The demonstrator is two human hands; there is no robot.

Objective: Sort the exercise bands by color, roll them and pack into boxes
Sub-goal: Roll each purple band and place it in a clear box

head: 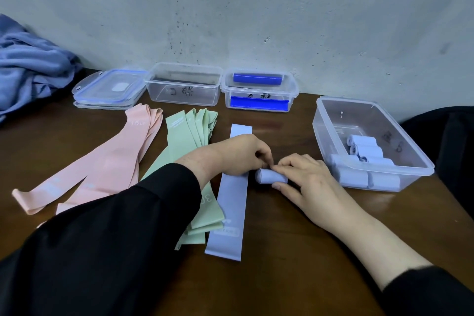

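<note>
At the centre of the frame both hands work a rolled lavender band [271, 176] lying on the brown tabletop [282, 264]. The left hand [241, 154] pinches the roll's upper edge with curled fingertips, and the right hand [305, 182] curls round its right end, thumb below it. Just left of the roll a flat lavender band [230, 202] lies lengthwise, with small print near its lower end too blurred to read.

Further left is a fan of green bands [184, 136], one showing a large "3" beside the black sleeve. Left of those lie pink bands [115, 159]; one reads "15 LB".

At the right edge a clear box [331, 141] holds several rolled lavender bands [364, 146].

Along the wall in the upper middle stand an empty clear box [183, 84] and a second box [259, 90] with blue clips, both with handwritten marks I cannot read. Stacked lids [110, 90] lie left of them, and a blue cloth [28, 67] sits at the upper left.
</note>
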